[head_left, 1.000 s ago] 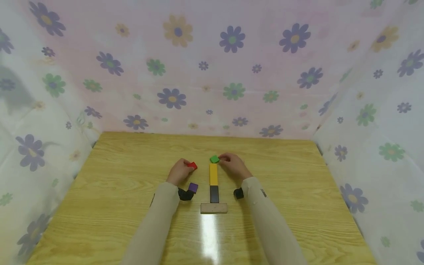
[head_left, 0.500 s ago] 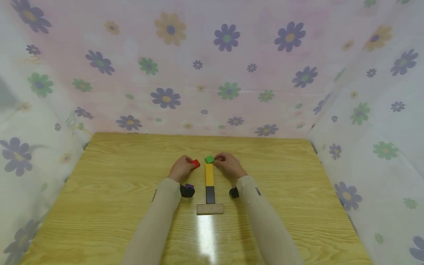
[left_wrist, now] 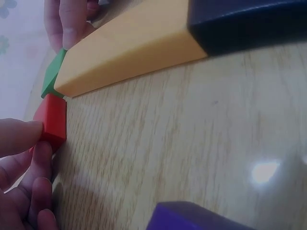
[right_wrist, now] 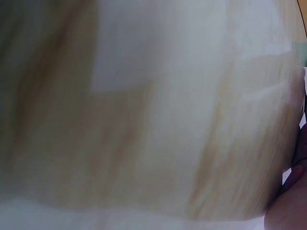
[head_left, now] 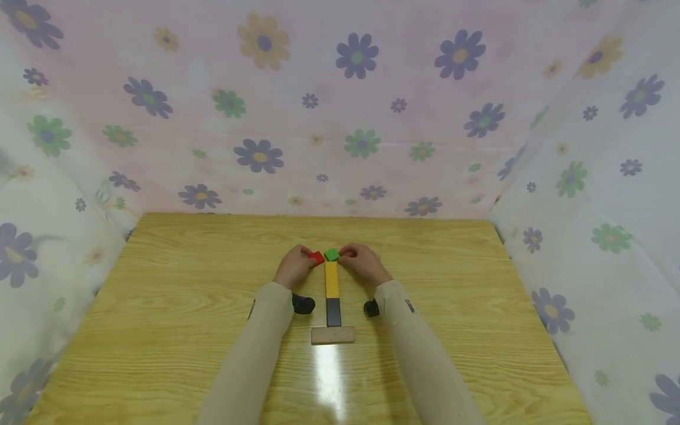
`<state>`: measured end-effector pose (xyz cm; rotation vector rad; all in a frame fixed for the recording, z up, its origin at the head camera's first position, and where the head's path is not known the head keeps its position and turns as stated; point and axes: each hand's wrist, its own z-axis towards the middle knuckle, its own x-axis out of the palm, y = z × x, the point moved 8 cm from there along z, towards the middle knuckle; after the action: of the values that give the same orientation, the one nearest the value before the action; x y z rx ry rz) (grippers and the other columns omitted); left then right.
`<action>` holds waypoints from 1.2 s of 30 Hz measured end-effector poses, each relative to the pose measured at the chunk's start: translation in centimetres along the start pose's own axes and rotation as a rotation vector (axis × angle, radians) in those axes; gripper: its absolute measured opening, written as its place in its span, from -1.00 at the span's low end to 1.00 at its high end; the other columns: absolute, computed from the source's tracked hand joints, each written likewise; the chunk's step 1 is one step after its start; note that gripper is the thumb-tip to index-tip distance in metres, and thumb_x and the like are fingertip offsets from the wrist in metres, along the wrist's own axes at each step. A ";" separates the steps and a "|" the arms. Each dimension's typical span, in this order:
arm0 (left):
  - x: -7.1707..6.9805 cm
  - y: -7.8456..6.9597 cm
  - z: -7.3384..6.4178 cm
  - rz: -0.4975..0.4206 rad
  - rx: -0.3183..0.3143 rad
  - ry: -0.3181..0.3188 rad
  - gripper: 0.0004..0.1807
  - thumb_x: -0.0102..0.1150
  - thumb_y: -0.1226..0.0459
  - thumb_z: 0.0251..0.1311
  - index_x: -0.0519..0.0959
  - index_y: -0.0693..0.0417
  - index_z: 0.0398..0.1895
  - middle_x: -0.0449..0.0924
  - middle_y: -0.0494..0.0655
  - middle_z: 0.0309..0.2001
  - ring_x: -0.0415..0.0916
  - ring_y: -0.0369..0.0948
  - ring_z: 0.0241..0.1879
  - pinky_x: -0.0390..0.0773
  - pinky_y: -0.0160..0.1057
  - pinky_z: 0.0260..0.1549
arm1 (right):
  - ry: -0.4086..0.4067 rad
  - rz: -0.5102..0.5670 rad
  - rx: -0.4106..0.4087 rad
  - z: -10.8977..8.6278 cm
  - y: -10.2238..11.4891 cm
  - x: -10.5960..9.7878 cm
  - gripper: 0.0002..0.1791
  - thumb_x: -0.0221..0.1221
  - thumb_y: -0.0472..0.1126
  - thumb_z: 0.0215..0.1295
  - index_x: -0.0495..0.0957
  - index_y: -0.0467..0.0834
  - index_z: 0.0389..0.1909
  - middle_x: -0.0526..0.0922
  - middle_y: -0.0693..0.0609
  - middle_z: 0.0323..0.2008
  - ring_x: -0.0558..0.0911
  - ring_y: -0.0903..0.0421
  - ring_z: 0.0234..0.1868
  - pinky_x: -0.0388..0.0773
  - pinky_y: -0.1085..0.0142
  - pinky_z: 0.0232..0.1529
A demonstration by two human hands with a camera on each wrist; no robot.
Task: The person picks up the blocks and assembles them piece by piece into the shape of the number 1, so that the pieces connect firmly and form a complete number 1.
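My left hand [head_left: 295,265] pinches a small red block [head_left: 316,258] between thumb and fingers. The red block's corner is right by a green block [head_left: 332,254] at the far end of a long yellow block [head_left: 332,278]. From the other side, the fingertips of my right hand [head_left: 364,263] pinch the green block's right corner. A black block [head_left: 333,311] continues the line toward me from the yellow one, ending at a crosswise plain wooden block [head_left: 332,335]. The left wrist view also shows a purple block [left_wrist: 192,218], which is hidden in the head view.
The blocks lie on a wood-grain table [head_left: 175,307]. Flower-patterned cloth [head_left: 313,124] rises behind it and at both sides. A black wrist camera [head_left: 304,304] sits at the left cuff, another black camera [head_left: 371,308] at the right. The right wrist view is mostly blurred.
My left hand has brought the red block rightward and slightly away from me, up to the green one. My right hand stays at the green block. The head view has shifted slightly.
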<state>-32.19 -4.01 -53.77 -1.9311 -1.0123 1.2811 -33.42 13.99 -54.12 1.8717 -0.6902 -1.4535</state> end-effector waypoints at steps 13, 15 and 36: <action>0.1 -0.2 0.0 -0.041 0.018 0.024 -0.72 0.03 0.19 0.19 0.41 0.11 -0.07 0.47 0.02 -0.11 0.38 -0.09 -0.19 0.32 -0.16 -0.18 | -0.005 -0.030 0.013 0.3 -0.1 0.1 -0.82 0.15 -0.01 0.15 0.54 0.07 -0.24 0.55 0.17 -0.27 0.48 0.17 -0.23 0.35 0.17 -0.13; 0.2 -0.2 0.2 -0.042 0.023 0.029 -0.72 0.04 0.18 0.19 0.41 0.10 -0.08 0.47 0.02 -0.12 0.39 -0.10 -0.19 0.32 -0.16 -0.18 | -0.006 -0.031 0.009 0.4 -0.1 0.1 -0.82 0.15 -0.01 0.15 0.54 0.06 -0.23 0.56 0.17 -0.26 0.48 0.17 -0.22 0.36 0.17 -0.13; 0.4 -0.1 0.5 -0.070 0.052 0.080 -0.71 0.05 0.20 0.19 0.42 0.14 -0.07 0.49 0.02 -0.19 0.40 -0.13 -0.25 0.33 -0.22 -0.27 | -0.012 -0.095 -0.029 0.8 0.1 0.0 -0.76 0.13 -0.02 0.17 0.54 0.06 -0.14 0.55 0.19 -0.35 0.48 0.19 -0.27 -0.04 0.08 0.04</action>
<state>-32.59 -3.59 -54.08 -1.8764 -0.9881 1.1702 -34.15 13.73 -54.16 1.8983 -0.5897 -1.5270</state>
